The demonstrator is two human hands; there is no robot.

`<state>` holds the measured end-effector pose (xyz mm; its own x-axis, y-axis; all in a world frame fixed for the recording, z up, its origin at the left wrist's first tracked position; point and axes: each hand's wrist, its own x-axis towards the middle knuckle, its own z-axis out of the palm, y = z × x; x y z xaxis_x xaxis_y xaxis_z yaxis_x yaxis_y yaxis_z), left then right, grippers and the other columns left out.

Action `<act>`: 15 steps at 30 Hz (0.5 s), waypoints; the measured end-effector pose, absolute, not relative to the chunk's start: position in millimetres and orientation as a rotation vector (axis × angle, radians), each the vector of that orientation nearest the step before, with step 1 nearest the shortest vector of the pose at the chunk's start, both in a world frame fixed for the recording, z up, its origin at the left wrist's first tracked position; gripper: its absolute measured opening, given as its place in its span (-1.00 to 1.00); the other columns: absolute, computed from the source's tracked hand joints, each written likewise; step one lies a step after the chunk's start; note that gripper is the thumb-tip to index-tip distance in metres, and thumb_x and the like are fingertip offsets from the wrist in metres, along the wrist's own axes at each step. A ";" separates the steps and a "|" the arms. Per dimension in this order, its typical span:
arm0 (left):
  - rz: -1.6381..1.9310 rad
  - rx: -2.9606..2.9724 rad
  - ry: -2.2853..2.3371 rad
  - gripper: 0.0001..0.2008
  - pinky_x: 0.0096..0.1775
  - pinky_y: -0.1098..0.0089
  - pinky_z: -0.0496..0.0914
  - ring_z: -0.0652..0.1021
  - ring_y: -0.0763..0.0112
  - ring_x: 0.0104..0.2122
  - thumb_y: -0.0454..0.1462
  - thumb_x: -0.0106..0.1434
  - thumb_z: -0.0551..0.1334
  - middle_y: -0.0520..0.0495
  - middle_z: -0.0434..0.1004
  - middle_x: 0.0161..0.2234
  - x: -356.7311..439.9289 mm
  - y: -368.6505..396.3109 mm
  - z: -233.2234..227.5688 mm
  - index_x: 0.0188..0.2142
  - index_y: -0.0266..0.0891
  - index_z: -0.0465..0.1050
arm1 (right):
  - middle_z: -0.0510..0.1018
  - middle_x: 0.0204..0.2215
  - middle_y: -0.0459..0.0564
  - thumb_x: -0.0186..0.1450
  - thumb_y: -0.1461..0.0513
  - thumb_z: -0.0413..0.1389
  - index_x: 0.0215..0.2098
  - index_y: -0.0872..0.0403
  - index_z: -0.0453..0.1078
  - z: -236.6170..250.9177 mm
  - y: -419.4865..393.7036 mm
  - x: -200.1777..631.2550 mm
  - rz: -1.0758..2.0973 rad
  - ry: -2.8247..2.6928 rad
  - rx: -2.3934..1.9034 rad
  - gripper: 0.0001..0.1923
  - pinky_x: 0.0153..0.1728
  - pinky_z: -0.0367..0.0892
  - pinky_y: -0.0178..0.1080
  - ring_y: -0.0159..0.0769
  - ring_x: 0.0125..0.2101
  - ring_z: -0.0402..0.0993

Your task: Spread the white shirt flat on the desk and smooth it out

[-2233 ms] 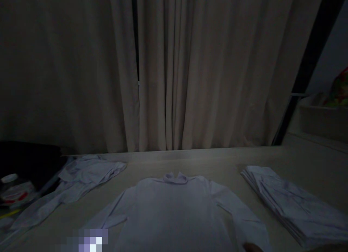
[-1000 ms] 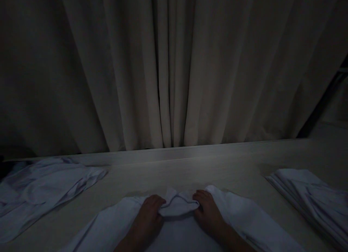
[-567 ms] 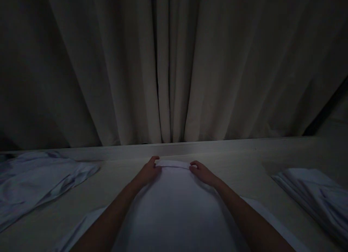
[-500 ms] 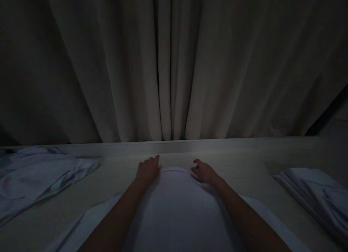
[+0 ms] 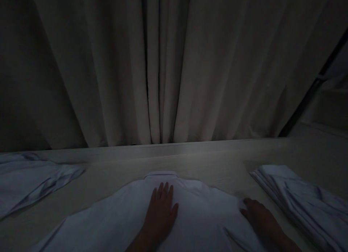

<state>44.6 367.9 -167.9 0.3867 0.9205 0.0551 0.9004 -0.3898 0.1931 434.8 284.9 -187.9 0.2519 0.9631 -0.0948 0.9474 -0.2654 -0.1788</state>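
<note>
A white shirt (image 5: 195,208) lies spread out, its collar (image 5: 161,173) pointing toward the curtain. My left hand (image 5: 161,210) rests flat on the shirt just below the collar, fingers stretched out and thumb apart. At the shirt's right shoulder or sleeve edge is my right hand (image 5: 258,215). Its thumb and fingers are curled around the fabric there, though the dim light hides the exact grip. Below the right shoulder the cloth has a fold.
To the right sits a stack of folded white shirts (image 5: 296,197). Another pale, crumpled garment (image 5: 35,179) lies at the left. Behind the light-coloured surface (image 5: 217,168) hangs a long grey-beige curtain (image 5: 212,81). A dark slanting edge (image 5: 307,92) stands at the far right.
Both hands have left the collar area's two sides: my left moved down onto the shirt's middle, my right out to the right edge. The shirt's shoulders now lie spread. The view turned slightly right.
</note>
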 end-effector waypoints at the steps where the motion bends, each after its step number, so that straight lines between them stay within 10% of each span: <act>1: 0.249 2.478 1.611 -0.35 0.27 -0.06 -0.16 -0.12 0.10 0.31 0.05 0.26 -0.22 -0.16 -0.11 0.33 60.8 362.8 -168.2 0.26 -0.16 -0.08 | 0.47 -0.05 0.31 0.26 0.09 -0.12 0.02 0.25 0.27 -184.5 286.4 437.5 0.344 -1.790 -2.417 -0.51 -0.07 0.29 -0.12 -0.04 -0.08 0.43; 10: 0.130 2.412 1.612 0.13 0.11 -0.39 -0.41 -0.25 -0.24 0.28 0.44 -0.28 -0.02 -0.22 -0.24 0.33 110.2 349.8 -196.6 0.25 0.06 -0.12 | 0.53 -0.32 0.13 0.21 0.06 -0.06 -0.38 0.09 0.31 -118.0 320.8 467.9 0.414 -1.733 -2.309 -0.73 -0.27 0.24 -0.17 -0.16 -0.29 0.44; 15: 0.135 2.474 1.693 -0.25 0.22 -0.20 -0.18 -0.03 -0.09 0.29 0.19 0.17 -0.16 -0.29 0.01 0.29 121.9 363.9 -179.8 0.18 -0.20 0.16 | 0.52 -0.36 -0.01 0.14 0.01 0.03 -0.39 0.07 0.31 -108.0 291.9 457.7 0.718 -1.827 -2.199 -0.71 -0.36 0.25 -0.27 -0.25 -0.33 0.42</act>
